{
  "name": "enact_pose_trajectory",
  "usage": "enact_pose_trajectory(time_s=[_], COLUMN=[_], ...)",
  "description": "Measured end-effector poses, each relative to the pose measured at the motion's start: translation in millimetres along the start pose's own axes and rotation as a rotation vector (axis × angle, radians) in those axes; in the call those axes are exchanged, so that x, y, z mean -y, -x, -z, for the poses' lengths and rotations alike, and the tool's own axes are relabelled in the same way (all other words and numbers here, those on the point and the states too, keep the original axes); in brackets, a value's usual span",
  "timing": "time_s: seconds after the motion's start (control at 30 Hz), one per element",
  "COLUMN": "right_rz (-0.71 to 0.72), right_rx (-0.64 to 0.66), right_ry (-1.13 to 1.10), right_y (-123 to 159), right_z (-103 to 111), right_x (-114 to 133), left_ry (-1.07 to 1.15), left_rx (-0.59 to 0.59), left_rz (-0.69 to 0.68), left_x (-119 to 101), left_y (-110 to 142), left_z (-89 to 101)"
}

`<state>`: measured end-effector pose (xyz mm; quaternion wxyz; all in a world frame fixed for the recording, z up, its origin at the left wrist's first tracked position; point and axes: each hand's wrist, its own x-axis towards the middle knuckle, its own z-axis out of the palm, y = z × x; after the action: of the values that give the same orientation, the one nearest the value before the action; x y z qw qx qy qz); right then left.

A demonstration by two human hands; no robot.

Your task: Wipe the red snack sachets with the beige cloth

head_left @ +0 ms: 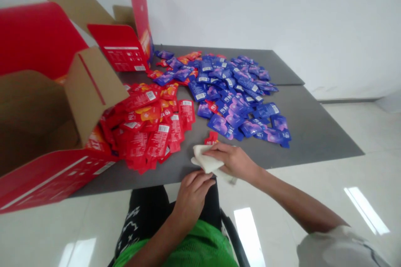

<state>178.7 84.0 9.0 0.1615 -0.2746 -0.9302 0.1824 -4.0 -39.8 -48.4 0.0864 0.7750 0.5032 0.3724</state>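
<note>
My right hand (235,161) is closed around a folded off-white cloth (205,159), part of which hangs down below the fingers. Just under it, at the table's front edge, my left hand (194,192) has its fingers bent and pressed together close to the cloth; what they hold, if anything, is hidden. A single red packet (211,137) pokes out behind the cloth, its lower part covered. To the left lies a heap of red packets (147,133). Beyond my hands spreads a heap of blue packets (230,100), with a few red ones mixed in.
A large open red carton (56,175) takes up the left side of the grey table (308,129), flaps raised. Another open red carton (120,48) stands behind it. A white wall (250,8) borders the table's far side. My legs are below the front edge.
</note>
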Motion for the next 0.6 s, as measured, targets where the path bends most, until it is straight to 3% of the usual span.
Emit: enact_pose_trajectory(time_s=[0.17, 0.27, 0.43, 0.5, 0.6], right_rz=[-0.153, -0.127, 0.024, 0.012, -0.053], right_rx=[0.006, -0.012, 0.006, 0.013, 0.004], right_ry=[0.167, 0.181, 0.029, -0.004, 0.028], right_y=[-43.0, -38.6, 6.4, 8.4, -13.7], right_z=[18.6, 25.0, 6.5, 0.4, 1.3], right_x=[-39.2, -29.1, 11.5, 11.0, -11.3], left_ry=[0.045, 0.045, -0.027, -0.028, 0.022], left_rx=[0.001, -0.005, 0.003, 0.015, 0.02], left_rz=[-0.001, 0.004, 0.015, 0.022, 0.011], left_x=[0.8, 0.7, 0.0, 0.1, 0.8], left_y=[-2.1, -1.4, 0.9, 0.7, -0.2], left_z=[0.5, -0.1, -0.9, -1.0, -1.7])
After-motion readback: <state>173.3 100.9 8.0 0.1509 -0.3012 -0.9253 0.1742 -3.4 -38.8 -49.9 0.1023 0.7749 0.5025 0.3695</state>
